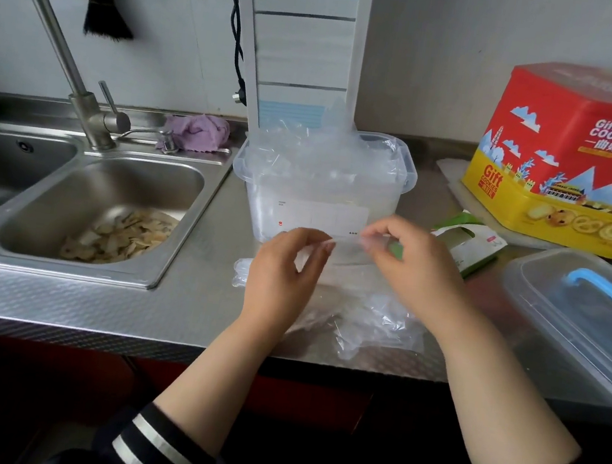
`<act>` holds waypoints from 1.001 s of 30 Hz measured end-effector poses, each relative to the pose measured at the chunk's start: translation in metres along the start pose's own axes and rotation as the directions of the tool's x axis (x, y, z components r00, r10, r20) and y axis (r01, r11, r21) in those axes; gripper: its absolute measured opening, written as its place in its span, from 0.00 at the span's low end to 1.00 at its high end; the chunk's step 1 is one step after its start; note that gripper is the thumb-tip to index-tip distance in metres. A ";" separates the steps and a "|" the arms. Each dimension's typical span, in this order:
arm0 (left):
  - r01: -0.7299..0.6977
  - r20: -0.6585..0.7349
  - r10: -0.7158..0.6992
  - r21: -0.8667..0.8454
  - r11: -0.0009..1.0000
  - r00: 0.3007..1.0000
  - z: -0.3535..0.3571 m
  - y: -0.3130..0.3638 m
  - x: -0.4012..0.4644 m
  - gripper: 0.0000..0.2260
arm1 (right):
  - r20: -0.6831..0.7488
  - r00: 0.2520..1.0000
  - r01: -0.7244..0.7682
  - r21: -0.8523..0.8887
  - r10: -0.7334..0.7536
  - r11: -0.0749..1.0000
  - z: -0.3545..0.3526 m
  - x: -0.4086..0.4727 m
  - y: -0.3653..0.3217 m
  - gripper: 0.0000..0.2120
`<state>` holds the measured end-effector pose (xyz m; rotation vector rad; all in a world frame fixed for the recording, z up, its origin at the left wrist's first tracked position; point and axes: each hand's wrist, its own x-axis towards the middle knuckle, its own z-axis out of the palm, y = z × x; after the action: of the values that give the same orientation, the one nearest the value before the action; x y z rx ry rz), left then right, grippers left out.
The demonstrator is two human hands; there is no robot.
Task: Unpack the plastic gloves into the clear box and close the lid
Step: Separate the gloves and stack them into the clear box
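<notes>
Both hands, left hand [284,268] and right hand [409,261], fingers pinching one plastic glove [345,243] before glove-filled clear box [321,191] on bench [170,303]; lid [575,306] right; tin [575,158] marked "Gift COOKIES"

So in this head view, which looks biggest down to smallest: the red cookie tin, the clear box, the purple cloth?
1. Red cookie tin
2. Clear box, close behind; similar depth, so this order seems fair
3. Purple cloth, plainly smallest, though it lies farther back

Clear box [321,191] open, heaped w/ plastic gloves [319,148]; lid [575,306] right, on counter
</notes>
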<state>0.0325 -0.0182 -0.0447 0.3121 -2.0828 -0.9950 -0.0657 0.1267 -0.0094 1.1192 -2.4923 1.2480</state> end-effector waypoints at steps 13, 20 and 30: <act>-0.008 0.062 0.014 -0.094 0.996 0.998 -0.044 0.033 0.077 0.06 | 0.011 1.000 0.019 0.372 -0.025 0.928 -0.028 0.048 -0.029 0.01; 0.149 0.417 -0.158 0.055 0.987 0.895 -0.067 0.028 0.119 0.19 | -0.111 0.991 -0.018 0.413 0.070 0.910 -0.031 0.095 -0.036 0.07; 0.240 0.173 -0.249 0.068 0.968 0.953 -0.071 0.004 0.185 0.16 | -0.173 0.965 -0.208 -0.036 0.199 0.977 -0.026 0.165 -0.008 0.14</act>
<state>-0.0359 -0.1492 0.0876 0.5321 -2.2725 -1.1585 -0.1826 0.0503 0.0821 0.7256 -2.5447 1.2577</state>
